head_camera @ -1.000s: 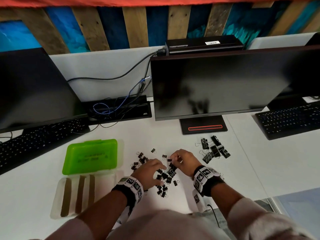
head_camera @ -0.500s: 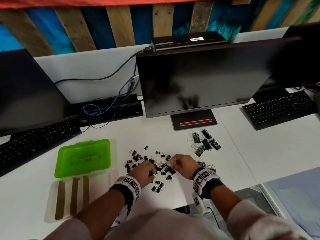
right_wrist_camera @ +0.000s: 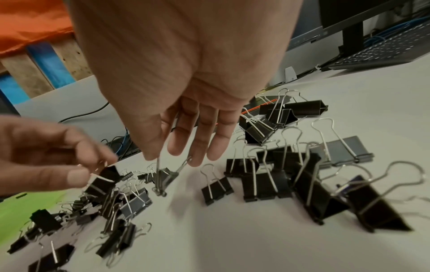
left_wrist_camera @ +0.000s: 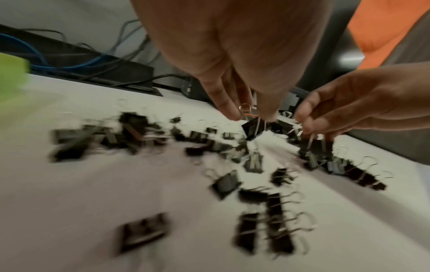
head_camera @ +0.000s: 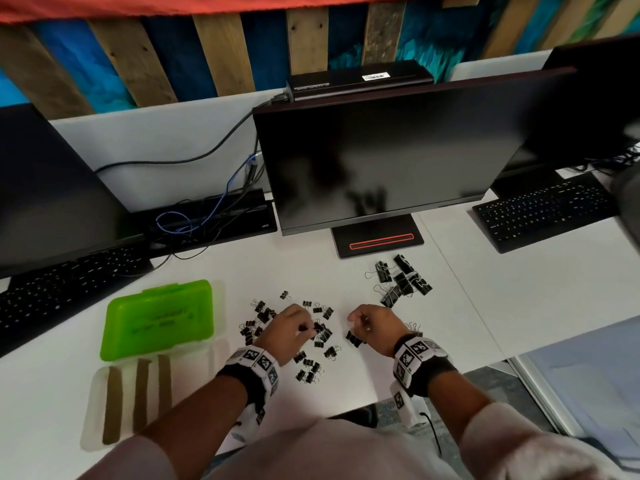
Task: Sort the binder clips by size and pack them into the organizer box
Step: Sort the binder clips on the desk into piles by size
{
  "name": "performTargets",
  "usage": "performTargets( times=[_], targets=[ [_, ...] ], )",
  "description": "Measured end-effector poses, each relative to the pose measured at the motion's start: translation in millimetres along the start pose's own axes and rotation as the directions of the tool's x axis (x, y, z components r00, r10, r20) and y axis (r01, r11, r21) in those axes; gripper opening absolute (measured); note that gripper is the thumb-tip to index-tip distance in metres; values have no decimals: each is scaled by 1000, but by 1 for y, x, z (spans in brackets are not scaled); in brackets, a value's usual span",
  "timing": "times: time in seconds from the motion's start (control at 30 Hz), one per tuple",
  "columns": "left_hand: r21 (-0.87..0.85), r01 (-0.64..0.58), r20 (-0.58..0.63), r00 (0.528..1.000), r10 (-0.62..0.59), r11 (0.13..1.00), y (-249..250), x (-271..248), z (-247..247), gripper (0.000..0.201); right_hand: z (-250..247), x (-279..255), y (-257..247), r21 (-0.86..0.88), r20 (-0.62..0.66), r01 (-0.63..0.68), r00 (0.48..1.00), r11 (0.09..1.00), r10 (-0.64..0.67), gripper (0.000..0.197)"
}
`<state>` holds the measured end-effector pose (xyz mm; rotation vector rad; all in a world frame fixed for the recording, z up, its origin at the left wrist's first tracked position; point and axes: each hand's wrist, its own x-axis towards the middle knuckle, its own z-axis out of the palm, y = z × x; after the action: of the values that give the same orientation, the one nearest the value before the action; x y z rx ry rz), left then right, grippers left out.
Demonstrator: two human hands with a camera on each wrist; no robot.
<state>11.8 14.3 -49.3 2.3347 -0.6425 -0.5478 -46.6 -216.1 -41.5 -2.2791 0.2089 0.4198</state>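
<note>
Black binder clips lie on the white desk: a scatter of small ones (head_camera: 313, 344) between my hands and a heap of large ones (head_camera: 401, 282) at the back right. My left hand (head_camera: 307, 329) pinches a small clip (left_wrist_camera: 252, 127) by its wire handle just above the scatter. My right hand (head_camera: 356, 331) pinches another clip (right_wrist_camera: 165, 177) by its wire handles, its lower end just above the desk. Medium and large clips (right_wrist_camera: 267, 182) stand to the right of that hand. The organizer box lies open at the left, with a green lid (head_camera: 159, 317) and a clear divided base (head_camera: 93, 407).
A dark monitor (head_camera: 398, 157) on its stand (head_camera: 377, 239) rises behind the clips. Keyboards sit at the far left (head_camera: 62, 289) and far right (head_camera: 543, 209). Cables (head_camera: 194, 220) run behind the box. The desk's front edge (head_camera: 346, 408) is close below my wrists.
My hands, close together over the scatter a second ago, have drawn apart. The right hand has moved right with a clip. The head view has swung slightly right.
</note>
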Motion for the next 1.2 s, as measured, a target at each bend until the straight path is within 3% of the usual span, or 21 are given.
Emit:
performTargets(
  times=[0.13, 0.37, 0.73, 0.9, 1.03, 1.1, 1.2],
  targets=[
    [-62, -85, 94, 991, 91, 994, 36, 14, 28, 24, 0, -12, 6, -47, 34, 20, 999, 999, -19, 20],
    [-122, -55, 227, 970, 82, 991, 66, 33, 66, 39, -7, -43, 36, -76, -9, 12, 1000, 997, -13, 18],
    [-82, -101, 256, 959, 119, 991, 76, 55, 75, 58, -21, -44, 46, -71, -99, -4, 995, 997, -3, 35],
    [15, -128, 126, 984, 125, 992, 64, 50, 51, 48, -27, -35, 46, -110, -130, 26, 991, 994, -41, 33],
    [126, -123, -24, 992, 127, 984, 34, 35, 31, 34, -21, -19, 29, -153, -74, 79, 993, 985, -91, 24],
    [112, -125, -19, 992, 128, 986, 19, 25, 23, 26, -13, -10, 17, -167, -18, 138, 990, 976, -143, 24],
    [206, -181, 120, 980, 159, 962, 4, 10, 15, 29, 1, 0, 2, -183, 57, 206, 978, 961, -198, 26]
  ],
)
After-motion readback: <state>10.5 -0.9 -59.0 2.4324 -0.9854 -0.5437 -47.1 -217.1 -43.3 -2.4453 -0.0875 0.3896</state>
